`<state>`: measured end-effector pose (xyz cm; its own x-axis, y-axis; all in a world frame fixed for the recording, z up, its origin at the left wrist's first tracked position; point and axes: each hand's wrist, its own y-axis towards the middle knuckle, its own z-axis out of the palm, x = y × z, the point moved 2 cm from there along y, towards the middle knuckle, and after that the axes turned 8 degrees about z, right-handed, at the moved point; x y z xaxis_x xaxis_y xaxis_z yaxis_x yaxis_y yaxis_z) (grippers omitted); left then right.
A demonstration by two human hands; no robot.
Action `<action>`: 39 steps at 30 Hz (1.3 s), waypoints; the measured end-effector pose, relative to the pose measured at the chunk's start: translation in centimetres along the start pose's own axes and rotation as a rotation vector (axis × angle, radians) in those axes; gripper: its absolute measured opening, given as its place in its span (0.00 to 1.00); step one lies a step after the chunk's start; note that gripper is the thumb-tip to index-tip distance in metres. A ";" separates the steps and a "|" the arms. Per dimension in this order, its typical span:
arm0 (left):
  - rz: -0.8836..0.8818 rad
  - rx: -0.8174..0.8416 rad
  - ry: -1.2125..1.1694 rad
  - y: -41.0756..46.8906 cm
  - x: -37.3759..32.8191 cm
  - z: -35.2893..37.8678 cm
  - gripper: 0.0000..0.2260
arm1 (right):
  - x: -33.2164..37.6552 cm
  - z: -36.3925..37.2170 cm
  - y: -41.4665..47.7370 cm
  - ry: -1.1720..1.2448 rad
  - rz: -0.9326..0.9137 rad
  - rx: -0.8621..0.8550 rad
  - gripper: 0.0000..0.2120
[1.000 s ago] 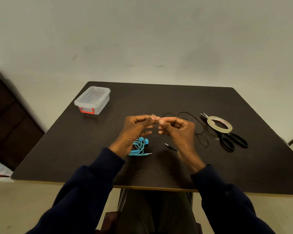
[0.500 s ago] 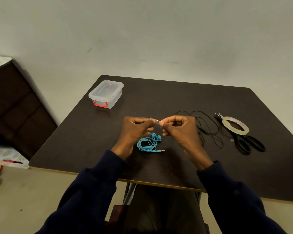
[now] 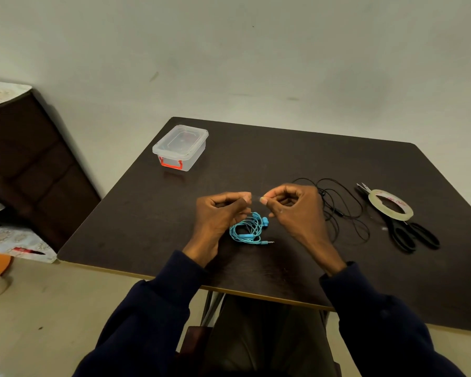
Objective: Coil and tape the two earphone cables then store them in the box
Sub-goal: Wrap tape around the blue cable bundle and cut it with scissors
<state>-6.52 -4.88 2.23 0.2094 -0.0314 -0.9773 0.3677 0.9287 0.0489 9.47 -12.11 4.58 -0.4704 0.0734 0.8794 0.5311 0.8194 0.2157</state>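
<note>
Blue earphone cable (image 3: pixel 249 230) lies coiled mid-frame on the bench (image 3: pixel 283 159) while left hand (image 3: pixel 220 213) and right hand (image 3: pixel 297 210) pinch a clear tape strip (image 3: pixel 255 197) between them, likely next lowered to bind the coil.

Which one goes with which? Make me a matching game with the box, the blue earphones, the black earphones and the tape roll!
Things:
1. box
2. blue earphones
3. black earphones
4. tape roll

Clues:
A. resting on the scissors
B. coiled into a small bundle
C. lid on, at the far left corner
D. loose and spread out

Pairs: 1-C, 2-B, 3-D, 4-A
</note>
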 end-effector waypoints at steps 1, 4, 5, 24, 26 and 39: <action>0.002 -0.004 -0.009 0.0 -0.1 -0.1 0.10 | 0.0 0.0 0.0 0.015 0.003 0.009 0.05; 0.019 0.022 -0.008 0.0 -0.2 -0.2 0.09 | -0.1 0.0 -0.1 0.062 0.020 0.030 0.06; 0.030 0.032 0.005 0.1 -0.2 -0.2 0.09 | -0.1 0.0 -0.2 0.073 0.027 0.033 0.07; 0.243 0.128 0.342 0.3 -1.7 0.7 0.05 | -0.3 -0.4 -0.6 0.460 0.104 0.019 0.11; 0.227 0.105 0.323 0.3 -1.6 0.7 0.06 | -0.2 -0.4 -0.5 0.464 0.093 0.023 0.10; -0.027 0.174 1.123 0.4 -0.2 -0.6 0.16 | -0.6 -0.2 0.0 0.193 0.002 0.062 0.08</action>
<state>-6.93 -4.35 2.29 -0.6992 0.3794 -0.6060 0.4985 0.8663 -0.0329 9.92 -12.29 4.20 -0.3226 -0.0307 0.9460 0.4848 0.8531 0.1930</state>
